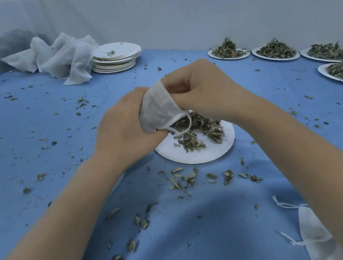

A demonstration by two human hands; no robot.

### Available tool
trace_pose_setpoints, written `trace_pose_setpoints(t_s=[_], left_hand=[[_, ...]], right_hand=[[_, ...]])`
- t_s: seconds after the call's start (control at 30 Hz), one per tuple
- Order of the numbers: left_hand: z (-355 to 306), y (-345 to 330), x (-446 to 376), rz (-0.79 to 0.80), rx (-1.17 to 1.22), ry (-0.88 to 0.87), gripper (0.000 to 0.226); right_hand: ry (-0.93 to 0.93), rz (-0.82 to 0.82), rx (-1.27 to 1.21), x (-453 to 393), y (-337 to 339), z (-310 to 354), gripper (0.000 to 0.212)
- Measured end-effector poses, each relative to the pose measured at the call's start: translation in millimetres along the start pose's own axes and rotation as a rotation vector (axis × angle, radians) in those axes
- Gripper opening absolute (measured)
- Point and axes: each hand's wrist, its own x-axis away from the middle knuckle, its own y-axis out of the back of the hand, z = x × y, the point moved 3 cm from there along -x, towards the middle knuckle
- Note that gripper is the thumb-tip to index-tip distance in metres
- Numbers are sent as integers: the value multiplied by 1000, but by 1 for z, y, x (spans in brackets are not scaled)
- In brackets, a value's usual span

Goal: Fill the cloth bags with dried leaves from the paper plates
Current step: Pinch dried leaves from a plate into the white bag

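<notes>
Two hands meet over the counter (33, 127): the left hand (121, 128) grips the body of a small white cloth bag (158, 107), while the right hand (200, 88) pinches its gathered top edge. The bag's drawstring mouth hangs just above a paper plate (202, 155) bearing dried leaves (201, 129); green inside the bag looks like leaves, though the fabric blurs it. Further filled plates (274, 52) line the far right, a stack of used plates (117, 57) and crumpled cloth (61, 57) sit far left, and another bag (313, 233) lies near right.
</notes>
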Motion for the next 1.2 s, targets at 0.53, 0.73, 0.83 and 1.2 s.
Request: trace_pose_setpoints(t_s=[0.53,0.73,0.83,1.2], left_hand=[[-11,6,2,177,306,51,122],[-12,6,-1,0,72,-71,79],[-5,13,-1,-42,52,-74,70],[2,14,-3,-36,-131,-90,62]], right_hand=[[-10,0,77,2,3,8,21],[41,115,9,4,-1,18,25],[60,199,-64,6,3,19,27],[-160,86,561,-2,33,-23,27]])
